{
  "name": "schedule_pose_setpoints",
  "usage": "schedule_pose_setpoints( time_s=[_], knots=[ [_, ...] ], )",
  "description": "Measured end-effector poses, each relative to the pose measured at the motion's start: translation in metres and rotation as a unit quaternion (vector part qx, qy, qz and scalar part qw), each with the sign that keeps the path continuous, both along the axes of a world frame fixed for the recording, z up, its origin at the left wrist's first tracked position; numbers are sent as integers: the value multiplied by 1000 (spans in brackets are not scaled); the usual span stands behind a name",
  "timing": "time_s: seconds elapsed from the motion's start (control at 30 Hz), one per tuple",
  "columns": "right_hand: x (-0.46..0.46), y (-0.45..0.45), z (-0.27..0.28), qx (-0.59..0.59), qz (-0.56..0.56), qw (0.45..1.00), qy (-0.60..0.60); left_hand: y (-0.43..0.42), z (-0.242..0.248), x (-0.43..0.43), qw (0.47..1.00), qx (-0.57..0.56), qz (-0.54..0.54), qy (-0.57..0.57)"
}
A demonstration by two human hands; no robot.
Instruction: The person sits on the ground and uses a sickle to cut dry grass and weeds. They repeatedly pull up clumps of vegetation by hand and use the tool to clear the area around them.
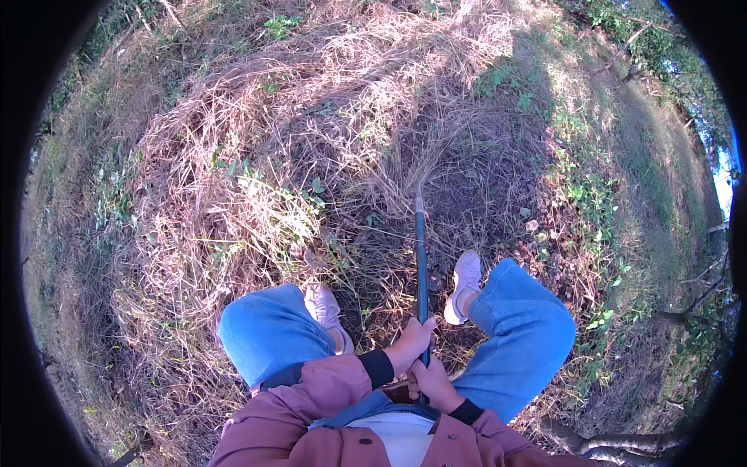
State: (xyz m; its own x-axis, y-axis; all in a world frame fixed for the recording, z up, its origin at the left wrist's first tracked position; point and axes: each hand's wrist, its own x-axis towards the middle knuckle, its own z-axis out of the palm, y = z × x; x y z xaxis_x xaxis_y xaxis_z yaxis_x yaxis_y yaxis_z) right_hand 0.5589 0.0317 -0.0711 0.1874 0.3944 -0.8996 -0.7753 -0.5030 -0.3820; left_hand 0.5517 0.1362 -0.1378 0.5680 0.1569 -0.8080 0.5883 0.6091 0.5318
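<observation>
A long-handled garden tool with a dark green pole points straight out in front of me, between my feet. My left hand grips the pole from the left side. Just behind it, closer to my waist, my right hand is wrapped around the pole near its butt end. At the far end a pale ferrule meets the dry grass. Whatever head the tool has is hidden or blends into the grass there.
My light-coloured shoes stand apart on the ground, my knees bent outward in blue jeans. Leafy green weeds grow to the right. Bare branches lie at the lower right. A leafy shrub or tree stands at the upper right.
</observation>
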Motion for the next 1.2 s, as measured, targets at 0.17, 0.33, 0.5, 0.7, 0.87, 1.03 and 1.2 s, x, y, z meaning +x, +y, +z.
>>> schedule_pose_setpoints(
  time_s=[0.17, 0.33, 0.5, 0.7, 0.87, 1.03, 1.2],
  knots=[
    [29, 42, -7, 54, -83, 986, -132, 46, 22, 34, 996, 26, 42, -74],
    [112, 139, -26, 93, -125, 937, -313, 85, 35, 50, 958, 47, 240, -151],
    [204, 265, -48, 202, -129, 942, -233, 112, -2, 52, 904, 224, 362, -33],
    [137, 272, -111, 98, -5, 991, -87, 141, -15, 33, 882, 236, 394, 107],
    [47, 158, -91, 52, 38, 994, -83, 167, -33, 15, 936, 134, 305, 116],
    [7, 87, -41, 19, 50, 997, -56, 125, -30, 16, 971, -106, 214, -20],
    [-11, 11, 11, -14, 29, 997, 66, 49, -4, -4, 978, -146, 150, 18]
  ],
)
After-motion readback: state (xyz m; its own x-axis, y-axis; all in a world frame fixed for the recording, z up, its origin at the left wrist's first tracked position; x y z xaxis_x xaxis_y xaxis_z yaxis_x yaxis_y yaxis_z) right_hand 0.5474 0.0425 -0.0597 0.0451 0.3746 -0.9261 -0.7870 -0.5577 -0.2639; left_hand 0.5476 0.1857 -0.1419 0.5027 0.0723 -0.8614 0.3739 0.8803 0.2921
